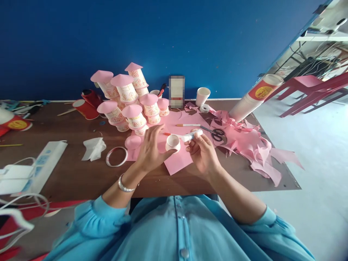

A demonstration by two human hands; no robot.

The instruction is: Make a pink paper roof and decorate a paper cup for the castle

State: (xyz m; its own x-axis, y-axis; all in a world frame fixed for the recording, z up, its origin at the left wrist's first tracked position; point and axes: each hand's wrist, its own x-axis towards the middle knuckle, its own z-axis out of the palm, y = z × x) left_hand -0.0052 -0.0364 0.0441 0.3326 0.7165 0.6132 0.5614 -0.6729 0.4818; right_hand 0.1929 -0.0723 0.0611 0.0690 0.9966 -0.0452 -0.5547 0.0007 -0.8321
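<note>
a small paper cup (173, 142) is gripped by the left hand (151, 149), and a glue stick (191, 136) is clamped in the right hand (201, 151) just beside it

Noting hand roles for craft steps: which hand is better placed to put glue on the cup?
Right. The right hand holds the glue stick, tip beside the cup gripped by the left hand.

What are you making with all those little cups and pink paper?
A person sits at a brown table. The left hand holds a small paper cup, and the right hand holds a white glue stick right beside its rim. Behind them stands a pile of cups topped with pink paper cones. Scissors and pink paper scraps lie to the right.
</note>
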